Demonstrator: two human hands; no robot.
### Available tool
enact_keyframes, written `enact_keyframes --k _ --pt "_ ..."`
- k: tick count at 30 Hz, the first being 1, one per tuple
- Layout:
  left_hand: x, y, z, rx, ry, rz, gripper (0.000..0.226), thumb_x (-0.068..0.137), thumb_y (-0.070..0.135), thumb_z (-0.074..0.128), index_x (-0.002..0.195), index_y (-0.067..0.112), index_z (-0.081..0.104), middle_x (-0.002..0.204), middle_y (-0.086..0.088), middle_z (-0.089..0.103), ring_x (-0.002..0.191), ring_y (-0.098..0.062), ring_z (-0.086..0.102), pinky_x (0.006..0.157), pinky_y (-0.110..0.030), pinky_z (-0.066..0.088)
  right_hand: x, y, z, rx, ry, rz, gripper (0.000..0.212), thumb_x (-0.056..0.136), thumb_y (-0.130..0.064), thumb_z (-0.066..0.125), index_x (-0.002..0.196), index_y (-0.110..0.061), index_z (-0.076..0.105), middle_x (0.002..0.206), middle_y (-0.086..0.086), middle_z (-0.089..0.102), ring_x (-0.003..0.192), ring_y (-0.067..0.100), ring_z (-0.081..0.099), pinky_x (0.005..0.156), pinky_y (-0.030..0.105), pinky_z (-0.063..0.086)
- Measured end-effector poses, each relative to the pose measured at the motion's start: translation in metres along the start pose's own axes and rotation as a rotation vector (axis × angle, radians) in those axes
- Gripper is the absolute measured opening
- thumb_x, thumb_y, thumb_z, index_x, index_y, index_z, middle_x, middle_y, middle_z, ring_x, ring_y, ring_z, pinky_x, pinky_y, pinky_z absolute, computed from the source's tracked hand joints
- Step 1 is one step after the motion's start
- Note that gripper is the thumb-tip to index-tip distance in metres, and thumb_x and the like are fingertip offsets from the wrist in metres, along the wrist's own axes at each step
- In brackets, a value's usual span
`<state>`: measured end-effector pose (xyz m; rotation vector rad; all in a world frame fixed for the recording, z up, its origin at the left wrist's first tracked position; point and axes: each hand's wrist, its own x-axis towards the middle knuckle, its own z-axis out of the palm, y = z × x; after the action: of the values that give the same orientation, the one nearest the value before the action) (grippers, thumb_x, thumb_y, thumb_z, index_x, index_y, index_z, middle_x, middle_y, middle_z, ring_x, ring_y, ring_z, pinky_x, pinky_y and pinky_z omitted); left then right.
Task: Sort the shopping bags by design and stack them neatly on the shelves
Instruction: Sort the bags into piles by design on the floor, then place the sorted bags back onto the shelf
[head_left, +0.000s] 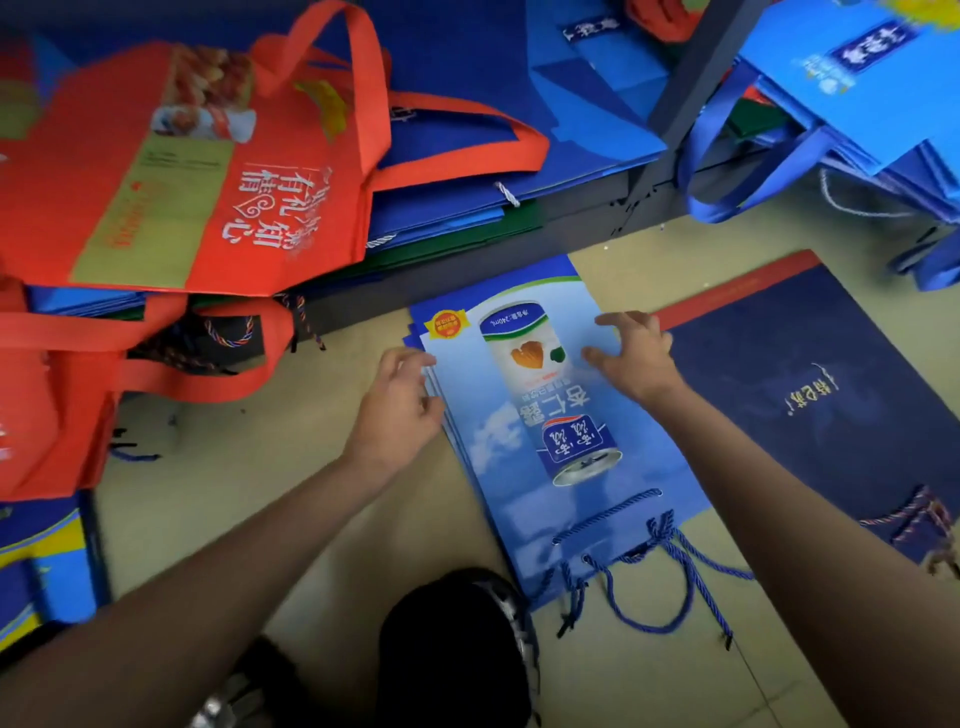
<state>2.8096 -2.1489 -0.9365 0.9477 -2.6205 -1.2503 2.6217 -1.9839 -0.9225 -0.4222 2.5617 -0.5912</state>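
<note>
- A small stack of light blue paper bags (550, 415), each printed with a drink can, lies flat on the floor (249, 478) just in front of the bottom shelf (587, 208), rope handles (644, 566) trailing toward the person.
- The left hand (400, 405) sits at the stack's left edge, fingers loosely curled against the bag edges; I cannot tell whether it pinches them or only nudges them.
- The right hand (631, 353) rests on the top bag, fingers spread and fairly straight, pressing it flat.
- To my eye the person is squaring up this stack before lifting it to a shelf.
- The edges on the left side are fanned out, so a lift from here could let the lower bags slide free and spill.
- The loose handles could snag on the dark shoe (457, 644) close by them, or drag under the stack.
- A dark navy bag (810, 384) lies touching the stack's right side; a careless scoop might pick it up too and mix designs.
- The shelf already holds red cloth bags (171, 171) slumped over blue bags (519, 104), so a new stack could sit crooked or tip.
</note>
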Motion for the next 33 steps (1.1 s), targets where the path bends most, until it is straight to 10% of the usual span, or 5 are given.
enact_keyframes --k 7,15,24,30,33 --pt "0.023 0.026 -0.136 0.584 0.294 0.713 0.033 0.074 0.008 0.048 0.105 0.006 0.058 0.106 -0.011 0.052 0.091 -0.030 0.046 0.078 -0.040 0.039 0.000 -0.099 -0.030 0.399 0.070 -0.200 0.038 0.085 -0.029 0.067 0.119 -0.016 0.057 0.124 0.009 0.048 0.116 0.023 0.045 0.102 0.033 0.037" --pt "0.034 0.014 -0.161 0.860 0.128 0.086 0.052 0.083 0.020 0.063 0.131 0.017 0.044 0.135 -0.005 0.042 0.122 -0.031 0.035 0.097 -0.042 0.036 -0.037 -0.197 -0.006 0.852 -0.187 -0.197 0.037 0.090 -0.020 0.060 0.125 -0.015 0.047 0.118 0.006 0.047 0.108 0.019 0.052 0.088 0.031 0.049" --pt "0.004 0.015 -0.184 1.085 0.058 0.209 0.031 0.088 0.014 0.051 0.118 0.018 0.049 0.106 -0.004 0.063 0.113 -0.025 0.046 0.090 -0.034 0.028 -0.054 -0.236 0.018 0.899 -0.401 -0.024 0.054 0.087 -0.023 0.065 0.130 -0.014 0.034 0.123 0.012 0.053 0.111 0.029 0.057 0.092 0.036 0.049" --pt "-0.045 -0.005 -0.215 0.673 0.225 -0.001 0.058 0.087 0.027 0.052 0.141 0.020 0.034 0.140 -0.003 0.038 0.124 -0.028 0.036 0.096 -0.039 0.032 -0.072 -0.287 0.056 0.860 0.006 0.065 0.029 0.082 -0.003 0.064 0.104 -0.010 0.046 0.102 0.015 0.062 0.056 0.023 0.061 0.070 0.043 0.058" --pt "-0.061 -0.026 -0.229 0.577 0.345 -0.057 0.065 0.082 0.034 0.056 0.143 0.024 0.033 0.143 -0.007 0.033 0.124 -0.033 0.035 0.098 -0.044 0.034 -0.125 -0.295 0.068 0.941 -0.293 -0.058 0.026 0.083 -0.010 0.068 0.102 -0.010 0.050 0.096 0.014 0.065 0.050 0.019 0.062 0.056 0.035 0.059"
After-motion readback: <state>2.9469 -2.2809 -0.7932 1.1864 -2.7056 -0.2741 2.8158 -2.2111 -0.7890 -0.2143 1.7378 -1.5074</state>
